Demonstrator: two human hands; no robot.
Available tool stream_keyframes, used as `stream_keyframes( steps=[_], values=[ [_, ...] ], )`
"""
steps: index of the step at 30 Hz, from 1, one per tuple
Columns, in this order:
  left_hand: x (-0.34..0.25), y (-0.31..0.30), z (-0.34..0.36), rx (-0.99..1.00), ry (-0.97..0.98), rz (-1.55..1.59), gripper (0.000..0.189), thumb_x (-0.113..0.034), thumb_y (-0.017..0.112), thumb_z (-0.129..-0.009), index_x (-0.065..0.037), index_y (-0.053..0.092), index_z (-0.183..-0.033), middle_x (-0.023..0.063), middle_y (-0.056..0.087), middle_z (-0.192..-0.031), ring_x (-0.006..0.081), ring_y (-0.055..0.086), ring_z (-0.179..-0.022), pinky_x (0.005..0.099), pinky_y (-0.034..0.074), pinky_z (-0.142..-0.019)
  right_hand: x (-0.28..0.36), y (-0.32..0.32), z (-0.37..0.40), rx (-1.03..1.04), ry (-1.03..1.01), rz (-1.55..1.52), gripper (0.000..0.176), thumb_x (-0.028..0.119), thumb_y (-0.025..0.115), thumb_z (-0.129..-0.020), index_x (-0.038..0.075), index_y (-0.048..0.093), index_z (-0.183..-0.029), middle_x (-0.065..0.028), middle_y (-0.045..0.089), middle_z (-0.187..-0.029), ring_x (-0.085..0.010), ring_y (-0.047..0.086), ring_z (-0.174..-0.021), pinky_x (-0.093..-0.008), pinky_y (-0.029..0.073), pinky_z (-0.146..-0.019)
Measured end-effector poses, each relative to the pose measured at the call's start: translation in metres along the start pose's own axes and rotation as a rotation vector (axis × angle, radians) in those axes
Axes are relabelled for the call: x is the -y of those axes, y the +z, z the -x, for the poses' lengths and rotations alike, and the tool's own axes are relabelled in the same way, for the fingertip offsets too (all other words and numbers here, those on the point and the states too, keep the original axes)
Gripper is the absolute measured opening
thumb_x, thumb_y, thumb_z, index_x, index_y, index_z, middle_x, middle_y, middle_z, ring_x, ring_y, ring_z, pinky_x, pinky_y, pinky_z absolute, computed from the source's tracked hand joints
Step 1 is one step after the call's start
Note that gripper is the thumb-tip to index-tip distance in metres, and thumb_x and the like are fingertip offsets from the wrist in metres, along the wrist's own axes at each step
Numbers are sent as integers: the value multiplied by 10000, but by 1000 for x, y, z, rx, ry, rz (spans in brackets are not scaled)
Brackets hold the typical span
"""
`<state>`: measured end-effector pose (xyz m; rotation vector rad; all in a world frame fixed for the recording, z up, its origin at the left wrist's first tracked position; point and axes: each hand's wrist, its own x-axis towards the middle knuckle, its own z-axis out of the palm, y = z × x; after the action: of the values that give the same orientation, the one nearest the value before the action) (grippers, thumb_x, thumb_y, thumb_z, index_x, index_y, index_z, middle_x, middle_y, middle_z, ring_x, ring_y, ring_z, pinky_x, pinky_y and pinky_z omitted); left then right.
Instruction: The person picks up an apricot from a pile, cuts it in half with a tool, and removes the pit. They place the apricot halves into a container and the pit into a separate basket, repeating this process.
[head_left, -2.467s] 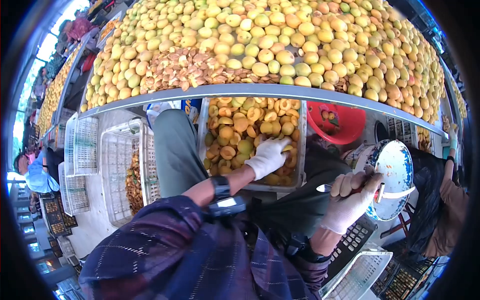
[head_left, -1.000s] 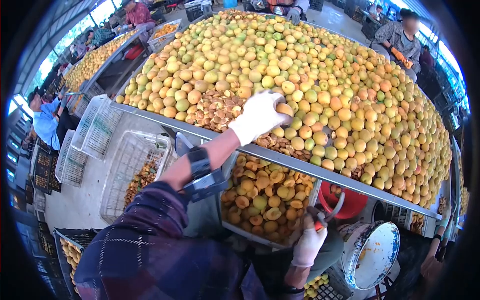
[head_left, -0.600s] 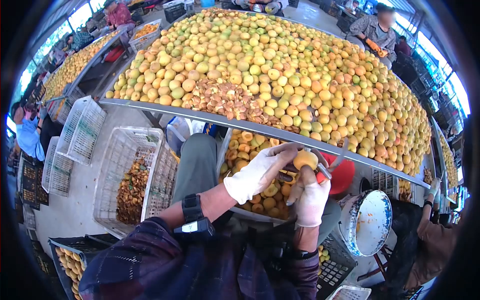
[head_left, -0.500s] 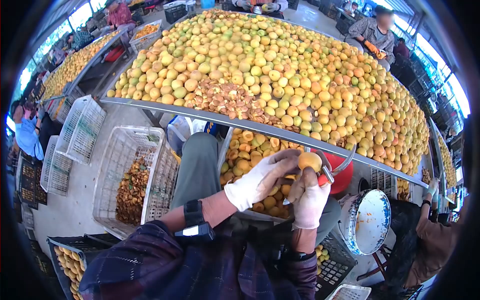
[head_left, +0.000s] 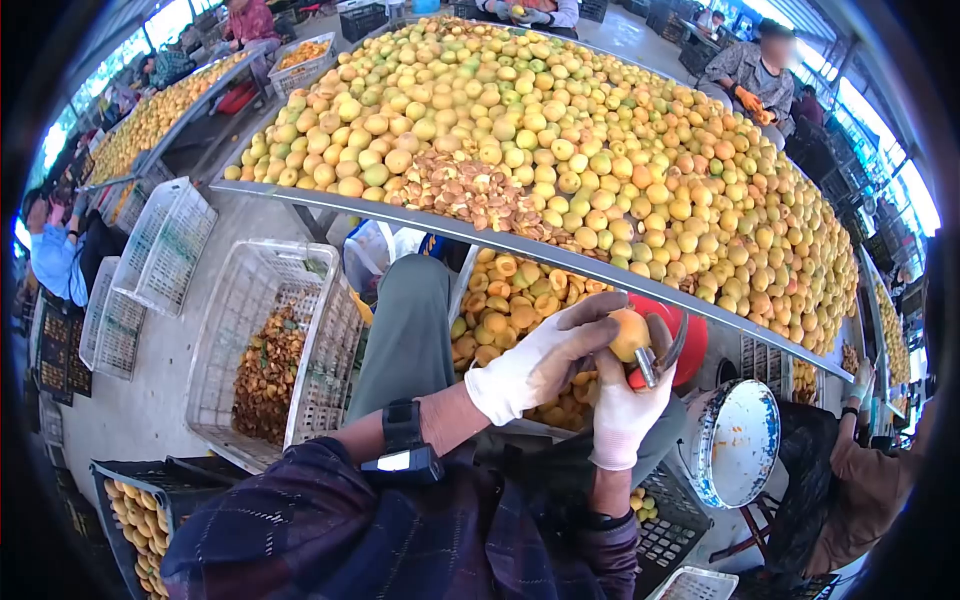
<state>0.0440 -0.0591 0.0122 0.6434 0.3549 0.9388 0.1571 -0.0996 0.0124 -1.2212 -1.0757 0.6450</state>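
Note:
Both my hands wear white gloves with darkened fingers, and they meet above a crate (head_left: pixel 455 300) of halved apricots (head_left: pixel 505 310). Thumb and fingers of my left hand (head_left: pixel 540 365) close on a yellow-orange apricot (head_left: pixel 628 333) from its left side. My right hand (head_left: pixel 628 410) grips a red-handled tool (head_left: pixel 647 368) with a curved metal blade, which looks like pruning shears. The metal end of the tool lies against the apricot's lower right side. My right fingers also steady the fruit from behind. Part of the handle is hidden in the glove.
A metal-edged table (head_left: pixel 470 236) heaped with whole apricots (head_left: pixel 600 160) and a pile of pits (head_left: pixel 470 190) stands ahead. At left is a white crate (head_left: pixel 215 370) with brown scraps. A white bucket (head_left: pixel 745 440) and red container (head_left: pixel 690 350) are at right. Other people sit around.
The apricot and both hands have shifted slightly right and down. The tool has turned, so its metal end now presses against the apricot and the curved blade stands more upright.

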Motion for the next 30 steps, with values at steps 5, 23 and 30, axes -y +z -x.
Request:
stream_keyframes(
  steps=[5,23,30],
  values=[
    [16,-4,-5,-16,1,119,401,-189,554,-948,-35,455,-1306,76,569,-1214,165,572,-1103,284,470,-936,-3,1,-1,34,10,66,664,-33,688,-758,-51,383,-1347,-159,510,-1312,-224,513,-1197,-331,428,-987],
    [29,-28,-16,26,-28,386,476,-392,553,-931,-31,509,-1238,100,627,-1121,213,608,-1042,324,490,-927,8,-27,9,80,163,-33,456,111,538,-919,37,396,-1346,-12,536,-842,-39,484,-618,-195,378,-526],
    [39,-26,-15,0,-75,428,461,-374,560,-930,-39,506,-1243,96,621,-1138,214,614,-1026,324,501,-897,-14,-26,26,147,62,402,267,210,519,-965,5,526,-1135,-160,622,-794,-215,644,-729,-320,492,-673]
  ],
)
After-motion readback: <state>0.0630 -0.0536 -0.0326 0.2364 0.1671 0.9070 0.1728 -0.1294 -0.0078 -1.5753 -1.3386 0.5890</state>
